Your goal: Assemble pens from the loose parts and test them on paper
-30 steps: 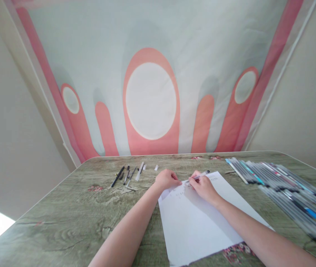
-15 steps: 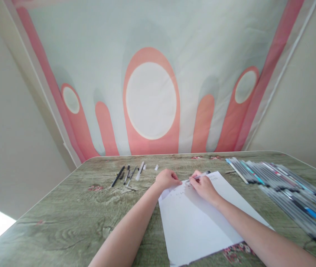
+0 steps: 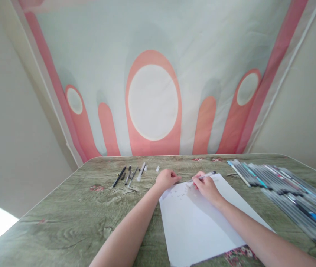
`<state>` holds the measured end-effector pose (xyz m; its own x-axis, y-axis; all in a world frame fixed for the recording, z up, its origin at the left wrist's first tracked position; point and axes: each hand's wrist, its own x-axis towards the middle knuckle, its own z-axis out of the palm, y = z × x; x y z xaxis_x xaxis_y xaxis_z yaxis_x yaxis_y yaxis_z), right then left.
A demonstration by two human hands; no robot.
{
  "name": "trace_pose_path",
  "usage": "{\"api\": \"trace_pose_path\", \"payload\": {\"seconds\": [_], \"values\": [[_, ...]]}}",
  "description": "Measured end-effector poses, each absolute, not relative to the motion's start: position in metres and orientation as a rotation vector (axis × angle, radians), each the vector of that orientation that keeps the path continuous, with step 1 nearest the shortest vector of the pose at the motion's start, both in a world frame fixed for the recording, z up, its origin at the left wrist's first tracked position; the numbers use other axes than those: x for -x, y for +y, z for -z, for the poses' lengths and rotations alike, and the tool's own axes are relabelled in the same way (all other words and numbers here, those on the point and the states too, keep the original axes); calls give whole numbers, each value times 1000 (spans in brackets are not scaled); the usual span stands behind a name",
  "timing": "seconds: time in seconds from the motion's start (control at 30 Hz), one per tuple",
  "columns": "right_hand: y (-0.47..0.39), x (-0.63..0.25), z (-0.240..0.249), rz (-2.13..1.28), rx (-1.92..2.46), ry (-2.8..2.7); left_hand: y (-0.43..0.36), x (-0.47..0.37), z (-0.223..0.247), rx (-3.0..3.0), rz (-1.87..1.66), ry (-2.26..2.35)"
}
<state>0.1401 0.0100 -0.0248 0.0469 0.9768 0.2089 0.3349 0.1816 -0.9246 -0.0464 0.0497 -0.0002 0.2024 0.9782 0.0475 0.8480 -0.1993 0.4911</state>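
Observation:
A white sheet of paper (image 3: 199, 230) lies on the table in front of me, with small dark marks at its far end. My right hand (image 3: 206, 187) rests on it, fingers closed around a slim clear pen (image 3: 210, 174) with a dark end. The pen lies slantwise, its other end low over the marks. At the paper's far left corner, my left hand (image 3: 166, 180) holds the sheet down with bent fingers, the thumb pointing right. The undersides of its fingers are hidden.
Left of the paper lie a black pen (image 3: 119, 176), several pen parts (image 3: 132, 175), a clear tube (image 3: 141, 172) and a small white piece (image 3: 157, 168). Rows of clear pens (image 3: 283, 180) cover the right side of the wood-patterned table (image 3: 71, 218). A printed cloth (image 3: 191, 44) hangs behind.
My right hand and the pen have shifted slightly right, away from my left hand, uncovering more of the marks. My left hand stays at the corner. The whole view has shifted slightly.

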Motion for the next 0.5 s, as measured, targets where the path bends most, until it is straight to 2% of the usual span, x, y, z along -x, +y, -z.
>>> {"api": "trace_pose_path", "payload": {"seconds": [0.1,0.27,0.5], "values": [[8,-139,23,-854,1314,-1444,56,59,0,-2160,-701,1848],[8,-138,21,-874,1286,-1406,62,81,-4,-2160,-827,2066],[11,-137,25,-928,1206,-1306,65,89,8,-2179,-669,2228]]}}
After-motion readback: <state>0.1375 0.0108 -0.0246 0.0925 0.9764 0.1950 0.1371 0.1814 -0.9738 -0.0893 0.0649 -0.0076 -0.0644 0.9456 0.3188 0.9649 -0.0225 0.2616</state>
